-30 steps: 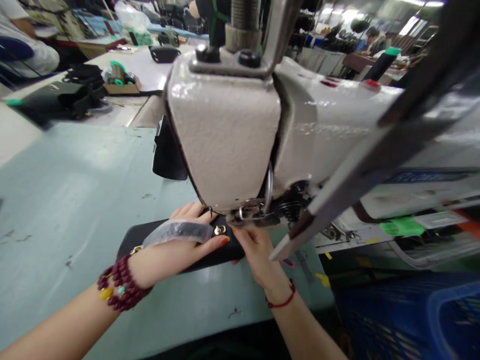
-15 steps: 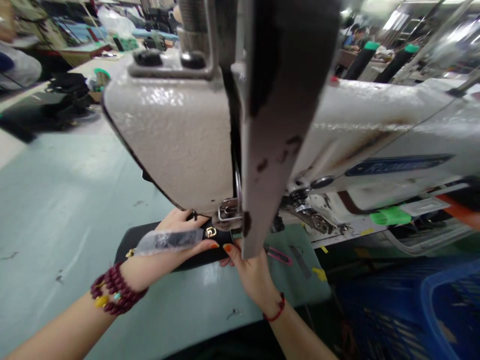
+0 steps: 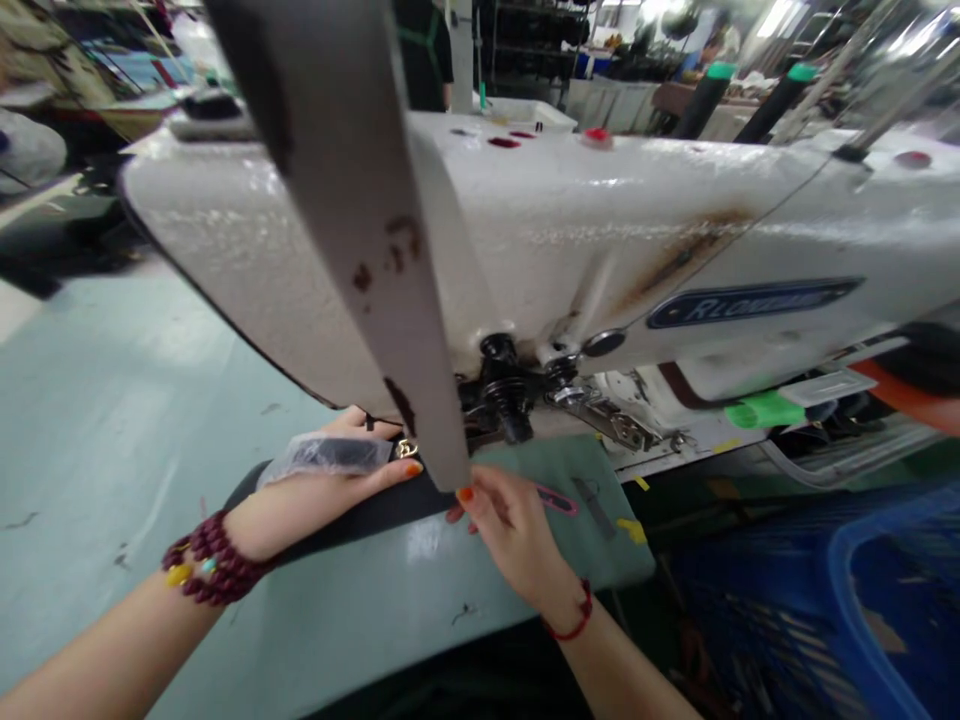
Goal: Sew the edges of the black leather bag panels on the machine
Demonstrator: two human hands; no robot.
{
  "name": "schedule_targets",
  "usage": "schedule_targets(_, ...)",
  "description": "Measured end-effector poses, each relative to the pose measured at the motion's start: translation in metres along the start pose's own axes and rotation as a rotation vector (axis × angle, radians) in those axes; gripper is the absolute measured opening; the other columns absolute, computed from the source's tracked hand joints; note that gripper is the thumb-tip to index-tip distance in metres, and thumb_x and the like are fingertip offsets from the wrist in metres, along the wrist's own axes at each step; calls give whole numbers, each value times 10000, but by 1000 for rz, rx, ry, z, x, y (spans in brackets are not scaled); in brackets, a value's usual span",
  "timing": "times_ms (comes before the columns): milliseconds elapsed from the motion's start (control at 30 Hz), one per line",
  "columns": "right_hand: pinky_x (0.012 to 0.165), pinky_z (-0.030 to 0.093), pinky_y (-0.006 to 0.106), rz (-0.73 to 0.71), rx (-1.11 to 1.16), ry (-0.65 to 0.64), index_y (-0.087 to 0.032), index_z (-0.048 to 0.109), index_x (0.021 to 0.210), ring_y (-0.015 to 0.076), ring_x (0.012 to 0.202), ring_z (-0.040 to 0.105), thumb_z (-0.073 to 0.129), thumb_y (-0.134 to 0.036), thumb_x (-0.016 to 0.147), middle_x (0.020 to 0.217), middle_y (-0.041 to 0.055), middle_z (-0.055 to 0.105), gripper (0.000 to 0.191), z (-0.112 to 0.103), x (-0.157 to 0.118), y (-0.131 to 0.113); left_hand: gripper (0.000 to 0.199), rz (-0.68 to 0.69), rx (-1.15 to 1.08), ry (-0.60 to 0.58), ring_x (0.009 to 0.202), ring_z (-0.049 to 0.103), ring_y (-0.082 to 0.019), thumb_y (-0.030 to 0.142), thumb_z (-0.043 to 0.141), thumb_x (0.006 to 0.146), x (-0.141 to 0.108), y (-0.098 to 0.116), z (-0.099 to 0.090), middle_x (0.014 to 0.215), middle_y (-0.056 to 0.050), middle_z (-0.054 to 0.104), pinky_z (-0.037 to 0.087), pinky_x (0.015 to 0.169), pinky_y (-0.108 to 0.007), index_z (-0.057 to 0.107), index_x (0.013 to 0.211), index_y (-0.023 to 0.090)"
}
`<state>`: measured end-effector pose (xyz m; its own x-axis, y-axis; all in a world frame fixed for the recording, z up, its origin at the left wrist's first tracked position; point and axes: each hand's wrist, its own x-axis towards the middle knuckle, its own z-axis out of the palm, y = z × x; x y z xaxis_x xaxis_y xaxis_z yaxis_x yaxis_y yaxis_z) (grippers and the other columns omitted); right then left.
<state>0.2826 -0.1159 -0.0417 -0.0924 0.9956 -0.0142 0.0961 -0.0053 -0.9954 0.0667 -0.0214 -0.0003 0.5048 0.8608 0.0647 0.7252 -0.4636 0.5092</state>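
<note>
L hand (image 3: 330, 480) lies over black item (image 3: 375, 515) w/ plastic-wrapped strap (image 3: 330, 456), on green table (image 3: 360, 610) under sewing machine (image 3: 525, 230); fingers partly hidden. R hand (image 3: 517, 530) pinched at item's R end; contact obscured by blurred metal bar (image 3: 375, 230), cannot tell if gripping.

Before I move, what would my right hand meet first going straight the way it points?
Most likely the black bag, at or just ahead of the fingers of your right hand. A grey metal bar crosses the view there, so depth is unclear.
</note>
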Motion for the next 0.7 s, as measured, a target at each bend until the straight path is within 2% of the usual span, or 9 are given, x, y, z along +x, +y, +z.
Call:
schedule_targets(133,617,396,205,-15,-180,35,-152,657,784,134,664,636,528,-435,1018,690,28,672,389,10,4,-3,485,52,7,-28,734,607,-247,690,516,873,0,-1,1,813,-33,670,517,692,-331,762,942,278)
schedule_targets(267,578,375,200,18,-180,77,-157,611,684,109,556,586,495,-413,1025,590,15,632,442,19,6,12,464,82,40,-11,843,653,-271,650,567,883,-1,-3,3,922,-57,691,524,765,-346,752,1064,266)
schedule_targets(433,521,348,184,66,-76,85,-156,536,580,83,491,518,475,-450,1012,514,3,541,526,23,5,27,431,141,129,-77,1111,622,-307,558,522,959,0,5,-1,1195,-86,690,481,979,-420,715,1176,239)
schedule_targets(500,512,353,177,101,-21,85,-157,517,598,81,492,508,485,-464,1001,524,-1,532,508,24,5,28,413,146,146,-100,1133,614,-313,548,504,971,0,6,-3,1187,-88,697,468,1007,-453,736,1091,228)
schedule_targets(600,503,352,171,129,46,85,-159,504,622,79,492,496,500,-476,987,526,-7,516,484,26,5,28,382,125,131,-112,1189,588,-321,534,533,959,0,5,-2,1050,-78,719,435,1062,-476,750,912,223)
schedule_targets(700,495,343,167,139,85,84,-158,489,617,72,485,473,501,-478,982,519,-12,496,485,26,6,25,334,111,-11,-89,1247,554,-311,507,591,930,2,5,-3,938,-61,720,369,1136,-460,748,841,226)
